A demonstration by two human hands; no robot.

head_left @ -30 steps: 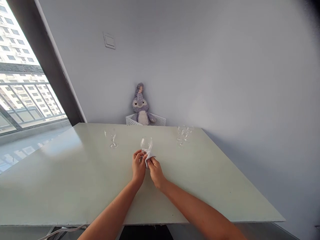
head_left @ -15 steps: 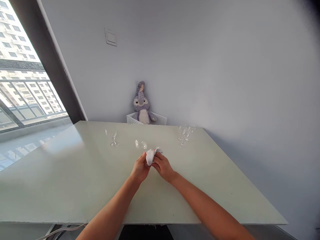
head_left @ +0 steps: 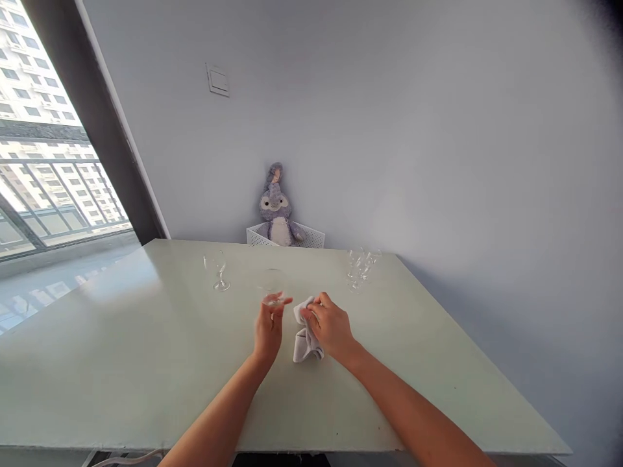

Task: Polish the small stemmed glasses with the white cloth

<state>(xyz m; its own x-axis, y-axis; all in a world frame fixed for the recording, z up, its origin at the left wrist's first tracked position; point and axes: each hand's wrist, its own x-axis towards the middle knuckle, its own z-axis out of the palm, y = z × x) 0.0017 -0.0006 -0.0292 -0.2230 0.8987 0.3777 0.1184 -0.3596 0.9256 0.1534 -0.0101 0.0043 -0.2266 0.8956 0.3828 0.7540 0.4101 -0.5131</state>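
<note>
Near the middle of the table, my left hand (head_left: 269,327) has its fingers closed round the lower part of a clear glass (head_left: 272,280), whose bowl points away from me and is faint with blur. To its right, my right hand (head_left: 331,322) pinches a pale grey cloth (head_left: 307,344) that hangs in folds below the fingers. Cloth and glass are apart. Another stemmed glass (head_left: 221,284) stands upright at the back left. At the back right, several clear glasses (head_left: 359,266) stand close together.
The pale green table (head_left: 160,363) reaches to the wall. Behind its far edge, a purple plush toy (head_left: 277,211) sits in a white perforated basket (head_left: 314,239). A window with a railing is at the left, and a cable shows below the near edge.
The cloth has come away from the glass and now hangs unfolded from my right hand, which moved right. My left hand has shifted slightly left with the glass.
</note>
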